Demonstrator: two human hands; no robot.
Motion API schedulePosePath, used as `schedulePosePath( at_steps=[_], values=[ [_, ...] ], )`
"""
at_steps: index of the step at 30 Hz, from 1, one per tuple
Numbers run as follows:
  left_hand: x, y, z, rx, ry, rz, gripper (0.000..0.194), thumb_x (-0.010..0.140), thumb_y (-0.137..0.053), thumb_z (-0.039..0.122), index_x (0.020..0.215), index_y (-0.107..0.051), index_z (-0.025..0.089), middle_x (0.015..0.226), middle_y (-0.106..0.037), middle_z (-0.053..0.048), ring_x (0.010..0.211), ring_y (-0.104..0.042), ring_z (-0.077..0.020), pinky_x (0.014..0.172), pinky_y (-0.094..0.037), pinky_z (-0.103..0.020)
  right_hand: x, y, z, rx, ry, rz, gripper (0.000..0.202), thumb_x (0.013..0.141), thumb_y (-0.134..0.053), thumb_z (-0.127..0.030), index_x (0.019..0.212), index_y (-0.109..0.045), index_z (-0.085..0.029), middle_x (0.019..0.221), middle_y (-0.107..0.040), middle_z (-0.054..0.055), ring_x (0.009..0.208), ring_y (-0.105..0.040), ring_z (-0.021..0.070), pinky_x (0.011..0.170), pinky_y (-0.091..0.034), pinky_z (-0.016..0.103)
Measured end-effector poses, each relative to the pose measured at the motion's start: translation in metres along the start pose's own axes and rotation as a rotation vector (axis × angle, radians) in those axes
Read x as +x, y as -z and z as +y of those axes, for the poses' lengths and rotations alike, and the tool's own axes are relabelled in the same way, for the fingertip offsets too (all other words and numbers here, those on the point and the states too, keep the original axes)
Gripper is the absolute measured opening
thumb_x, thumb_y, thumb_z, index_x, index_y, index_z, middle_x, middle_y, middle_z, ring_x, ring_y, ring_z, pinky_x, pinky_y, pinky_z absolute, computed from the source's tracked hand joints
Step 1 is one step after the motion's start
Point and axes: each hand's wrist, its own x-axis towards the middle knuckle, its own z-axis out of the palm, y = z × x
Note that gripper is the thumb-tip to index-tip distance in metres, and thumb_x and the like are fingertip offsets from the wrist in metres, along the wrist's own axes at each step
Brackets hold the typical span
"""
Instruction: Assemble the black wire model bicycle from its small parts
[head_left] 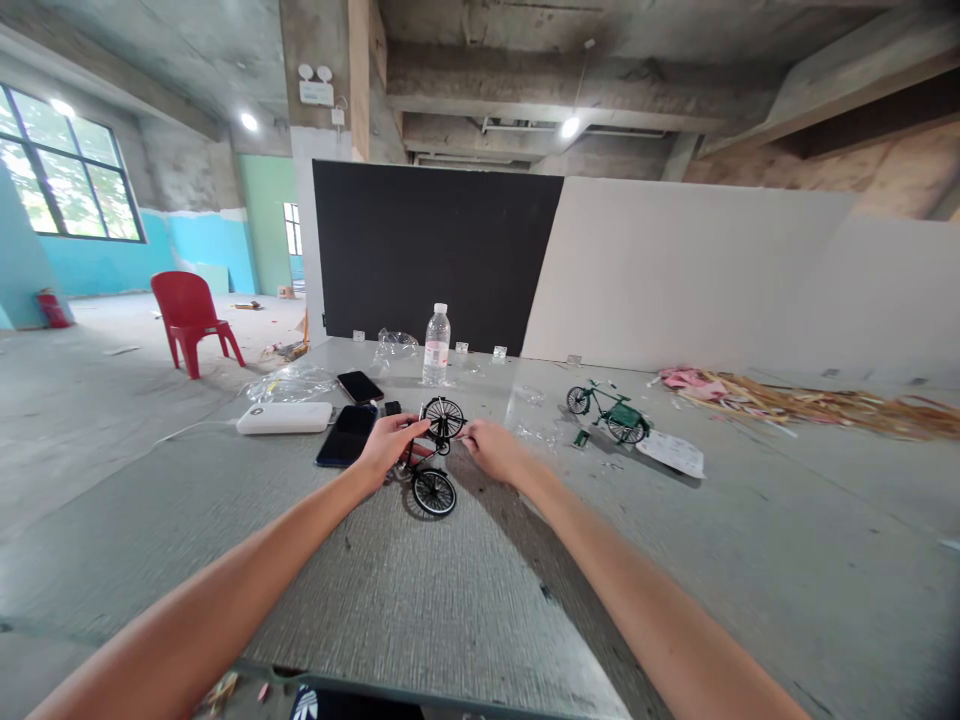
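1. Where both arms reach out over the grey bench [465, 600], the left hand [390, 440] and right hand [491, 448] meet at a small black bike [435, 460].
2. Left hand: fingers curled about the bike's middle, thumb and fingertips closed on the frame.
3. Right hand: fingers pinched together at the front wheel's edge, touching the bike; how firmly it grips cannot be told.
4. The black bike stands tilted, one wheel raised between the hands, the other resting on the bench nearer the person.
5. Just left of the left hand lie two dark phones [347, 435], screens blank, and beside them a white power bank [285, 417] with a cable trailing off the edge.
6. Behind the bike stands a clear water bottle [436, 345] with a white cap; its label shows red marks too small to read.
7. Crumpled clear plastic [292, 382] lies near the phones.
8. Well to the right stands a green bike [609, 410], upright, with a white printed sheet [671, 452] just beside it; its print is not legible.
9. Far right, a heap of straw-like strips [825, 405] and a pink scrap lie along the bench.
10. A red chair [191, 318] stands on the floor at left.
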Motion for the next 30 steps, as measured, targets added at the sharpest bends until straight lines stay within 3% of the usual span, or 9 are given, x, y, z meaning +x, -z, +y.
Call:
schedulePosePath(
  at_steps=[8, 30],
  values=[
    [-0.0011, 0.0002, 0.0006, 0.007, 0.004, -0.003, 0.039, 0.073, -0.076, 0.041, 0.095, -0.065, 0.011, 0.097, -0.071, -0.013, 0.063, -0.071, -0.0186, 0.042, -0.043, -0.018, 0.0015, -0.0074, -0.0001, -0.041, -0.009, -0.011, 0.035, 0.095, -0.041, -0.018, 0.115, -0.069, -0.018, 0.112, -0.068, 0.011, 0.101, -0.063, 0.0216, 0.089, -0.042, 0.027],
    [-0.0018, -0.0009, 0.0012, 0.006, 0.003, 0.003, 0.039, 0.072, -0.077, 0.041, 0.094, -0.066, 0.011, 0.093, -0.072, -0.013, 0.063, -0.071, -0.0189, 0.04, -0.043, -0.017, -0.0031, -0.0019, -0.0005, -0.07, -0.003, -0.019, 0.037, 0.095, -0.04, -0.015, 0.116, -0.069, -0.019, 0.114, -0.067, 0.011, 0.1, -0.063, 0.0206, 0.086, -0.042, 0.026]
  ],
)
